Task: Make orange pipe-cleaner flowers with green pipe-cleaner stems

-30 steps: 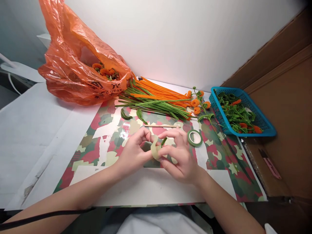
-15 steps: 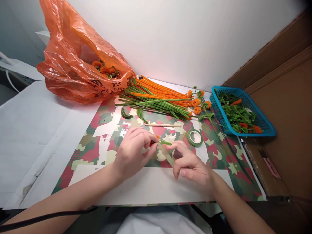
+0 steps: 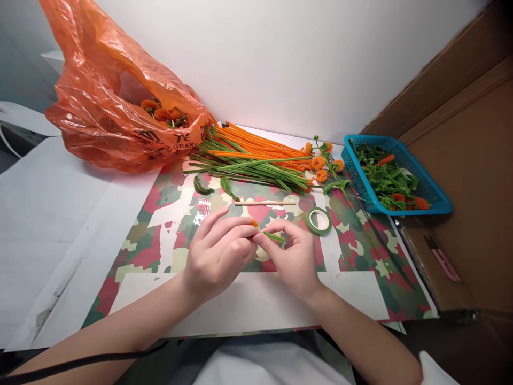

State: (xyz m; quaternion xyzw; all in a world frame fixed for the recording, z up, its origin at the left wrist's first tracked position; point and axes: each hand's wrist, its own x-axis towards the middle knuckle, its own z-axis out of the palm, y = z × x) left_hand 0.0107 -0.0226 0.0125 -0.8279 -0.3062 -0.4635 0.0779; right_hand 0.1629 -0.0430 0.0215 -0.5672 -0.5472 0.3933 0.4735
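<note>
Between the thumb and fingers of my left hand (image 3: 218, 254) is a small orange pipe-cleaner flower (image 3: 255, 223), mostly covered by the fingers. My right hand (image 3: 295, 259) pinches right beside it, its thumb and index fingertip touching the left fingertips. A short green pipe-cleaner piece (image 3: 274, 237) sticks out to the right, under the right index finger. What exactly the right fingertips grip is hidden. Close behind the hands lies a thin wooden stick (image 3: 265, 203), with a roll of green floral tape (image 3: 328, 226) to its right. Two folded green pipe-cleaner leaves (image 3: 202, 187) rest at the back left.
Orange pipe cleaners (image 3: 260, 143) and green ones (image 3: 256, 170) lie in a pile at the back. Finished orange flowers (image 3: 318, 162) sit beside it. An orange plastic bag (image 3: 120, 128) stands left, a blue basket (image 3: 435, 206) of green pieces right. A pink cutter (image 3: 443, 259) lies on cardboard.
My right hand has come left to the flower and closed its fingers there. The pale tape strip stretched between the hands no longer shows. The left hand has turned slightly, and the view has shifted.
</note>
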